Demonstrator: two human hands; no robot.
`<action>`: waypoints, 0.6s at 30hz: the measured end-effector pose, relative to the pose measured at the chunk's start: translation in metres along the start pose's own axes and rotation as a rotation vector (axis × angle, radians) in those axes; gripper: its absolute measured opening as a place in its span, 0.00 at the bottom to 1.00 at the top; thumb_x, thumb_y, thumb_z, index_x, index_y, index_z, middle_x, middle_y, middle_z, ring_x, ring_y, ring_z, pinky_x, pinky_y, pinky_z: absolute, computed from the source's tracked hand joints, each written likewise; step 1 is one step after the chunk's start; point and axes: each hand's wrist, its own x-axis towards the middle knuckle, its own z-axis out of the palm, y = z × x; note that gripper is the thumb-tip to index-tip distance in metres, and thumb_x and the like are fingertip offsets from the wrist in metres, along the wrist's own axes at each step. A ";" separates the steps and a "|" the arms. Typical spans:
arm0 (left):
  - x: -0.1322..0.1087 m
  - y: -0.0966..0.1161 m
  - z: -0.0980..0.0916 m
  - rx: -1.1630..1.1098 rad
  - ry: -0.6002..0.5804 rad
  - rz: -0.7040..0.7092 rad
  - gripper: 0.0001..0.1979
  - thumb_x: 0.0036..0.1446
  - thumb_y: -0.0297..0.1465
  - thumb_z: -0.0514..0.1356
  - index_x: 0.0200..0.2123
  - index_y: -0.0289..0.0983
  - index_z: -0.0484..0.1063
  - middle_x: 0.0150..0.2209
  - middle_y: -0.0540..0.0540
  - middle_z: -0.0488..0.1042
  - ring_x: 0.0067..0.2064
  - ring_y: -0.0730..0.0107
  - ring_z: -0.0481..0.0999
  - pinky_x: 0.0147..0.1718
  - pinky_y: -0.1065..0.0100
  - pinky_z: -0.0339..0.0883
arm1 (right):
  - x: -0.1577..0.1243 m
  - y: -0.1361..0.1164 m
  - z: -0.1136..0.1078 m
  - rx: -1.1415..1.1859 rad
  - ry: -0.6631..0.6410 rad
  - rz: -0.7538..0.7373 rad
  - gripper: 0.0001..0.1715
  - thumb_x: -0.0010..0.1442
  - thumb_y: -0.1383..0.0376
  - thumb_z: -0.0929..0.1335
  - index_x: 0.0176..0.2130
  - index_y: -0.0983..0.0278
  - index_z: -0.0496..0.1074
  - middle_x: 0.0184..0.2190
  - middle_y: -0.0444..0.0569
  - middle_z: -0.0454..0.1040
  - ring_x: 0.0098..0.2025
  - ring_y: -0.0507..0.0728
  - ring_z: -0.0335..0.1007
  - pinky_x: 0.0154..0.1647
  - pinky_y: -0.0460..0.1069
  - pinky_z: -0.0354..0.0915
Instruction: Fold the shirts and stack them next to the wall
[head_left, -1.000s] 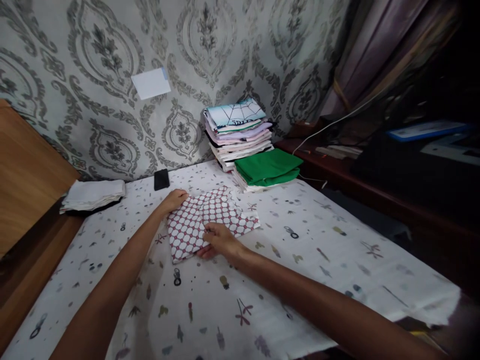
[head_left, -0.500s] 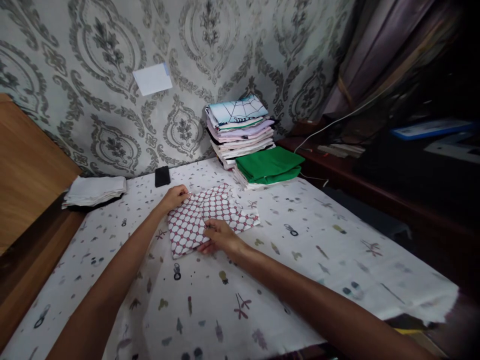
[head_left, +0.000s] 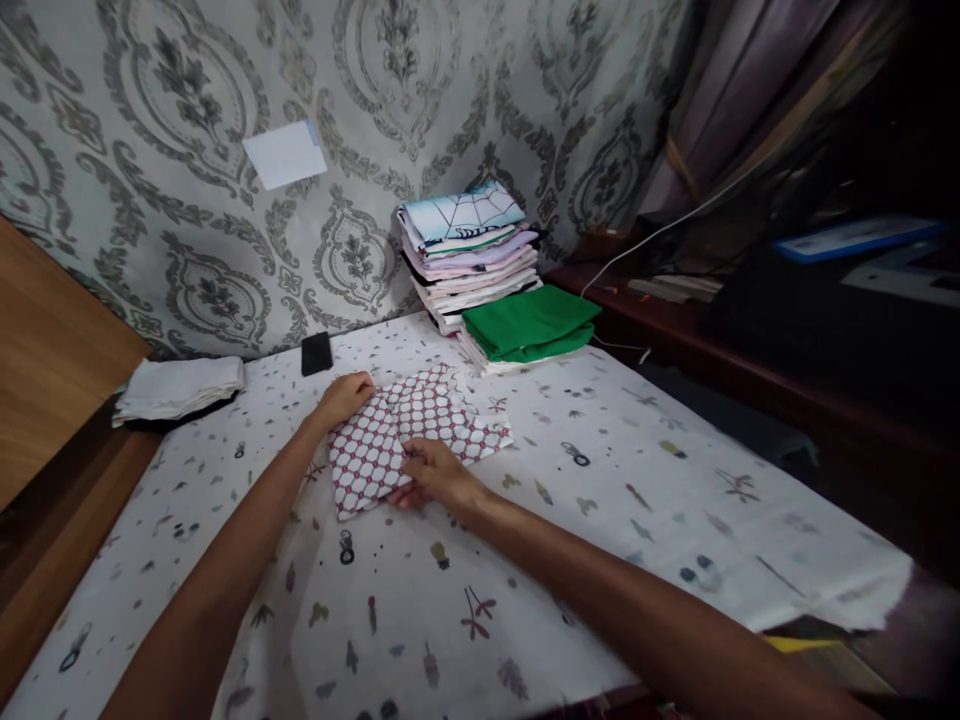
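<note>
A white garment with a red and dark lattice print (head_left: 367, 455) lies partly folded in front of me on the patterned white cloth (head_left: 405, 610). At its far left corner, my left hand (head_left: 346, 398) pinches the edge of the fabric. My right hand (head_left: 435, 472) grips the near edge around its middle, thumb on top and fingers partly beneath. A pale trimmed edge shows at the garment's right end. The fingertips of both hands are partly hidden.
Behind the garment stands a tall stack of folded clothes (head_left: 469, 255), with a folded green cloth (head_left: 529, 322) on a lower pile before it. A black phone (head_left: 316, 354) and a pile of white cloths (head_left: 180, 388) lie to the left. Wooden boards (head_left: 60, 370) border the left side.
The view has shifted slightly, so everything sits a little further left. Both hands keep their hold on the garment, with its left part now folded slightly further over.
</note>
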 end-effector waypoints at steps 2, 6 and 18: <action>-0.006 0.000 0.000 0.034 0.032 0.005 0.05 0.55 0.33 0.57 0.28 0.40 0.70 0.26 0.51 0.70 0.31 0.66 0.67 0.34 0.67 0.60 | -0.001 -0.001 0.000 -0.005 0.006 0.007 0.09 0.64 0.75 0.59 0.39 0.63 0.62 0.16 0.41 0.71 0.21 0.53 0.75 0.24 0.43 0.69; -0.018 0.003 -0.002 0.082 0.118 0.002 0.04 0.57 0.31 0.56 0.35 0.40 0.70 0.35 0.46 0.72 0.40 0.60 0.69 0.42 0.63 0.62 | -0.004 -0.004 0.002 -0.006 0.016 0.017 0.09 0.64 0.75 0.59 0.38 0.63 0.61 0.15 0.40 0.70 0.21 0.52 0.74 0.23 0.42 0.68; -0.021 0.009 -0.002 -0.075 0.126 -0.004 0.01 0.52 0.29 0.58 0.29 0.39 0.70 0.30 0.48 0.71 0.37 0.62 0.69 0.43 0.62 0.64 | 0.010 -0.025 -0.023 -0.690 0.199 -0.290 0.06 0.59 0.70 0.65 0.32 0.65 0.73 0.24 0.46 0.74 0.23 0.54 0.72 0.30 0.47 0.67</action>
